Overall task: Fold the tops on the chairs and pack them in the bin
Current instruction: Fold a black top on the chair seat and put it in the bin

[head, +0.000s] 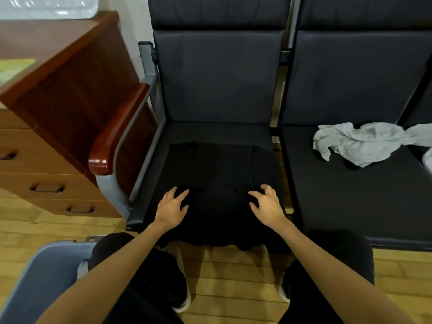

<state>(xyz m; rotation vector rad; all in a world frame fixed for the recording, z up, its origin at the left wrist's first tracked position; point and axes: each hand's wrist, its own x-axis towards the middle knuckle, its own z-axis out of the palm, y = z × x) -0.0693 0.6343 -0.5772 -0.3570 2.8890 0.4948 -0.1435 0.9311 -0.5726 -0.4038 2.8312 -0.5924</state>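
- You face two dark chairs on a wood floor [233, 272]; the left seat [217, 134] carries a black top [224, 174] spread flat, its hem hanging over the front edge.
- A grey top [360, 142] lies crumpled near the back of the right seat [350, 206].
- A grey-blue bin [46, 277] sits at your lower left, beside a wooden cabinet [70, 90].
- Your left hand [171, 208] and right hand [267, 205] rest on the black top, fingers spread and slightly bent, seemingly grasping nothing.

Both arms reach forward — left grip [171, 206] and right grip [266, 204] spread, fingers loose.
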